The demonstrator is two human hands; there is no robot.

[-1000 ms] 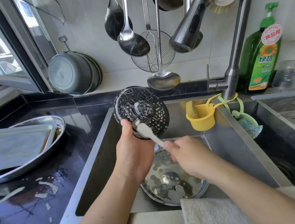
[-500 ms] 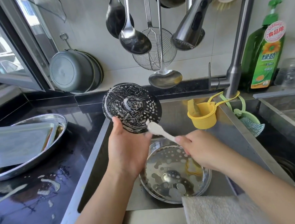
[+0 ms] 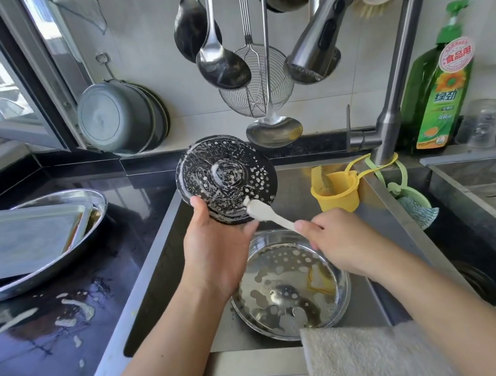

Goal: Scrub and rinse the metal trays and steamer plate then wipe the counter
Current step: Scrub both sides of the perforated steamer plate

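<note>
- While the left hand (image 3: pixel 216 249) grips the lower edge of the round perforated metal steamer plate (image 3: pixel 225 179), thumb curled over its rim, the plate stands tilted up over the steel sink (image 3: pixel 163 254), its face streaked with white suds.
- The right hand (image 3: pixel 337 240) pinches the handle of a white scrubbing brush (image 3: pixel 265 211); the brush head touches the plate's lower right edge.
- Below both hands, a round shiny metal basin (image 3: pixel 293 285) sits in the sink, holding foamy water.
- On the dark wet tabletop (image 3: pixel 59 336) to the left, a rectangular metal tray (image 3: pixel 28 234) lies inside an oval metal tray (image 3: pixel 77 254); suds are smeared on the tabletop in front of them.
- A yellow plastic cup (image 3: pixel 336 192) hangs from the grey faucet (image 3: pixel 393 93), and a green dish soap bottle (image 3: pixel 438 89) stands just right of the faucet.
- A beige towel (image 3: pixel 358 357) drapes over the sink's front edge.
- Ladles (image 3: pixel 219 59) and a wire skimmer (image 3: pixel 257 89) hang on the wall behind.
</note>
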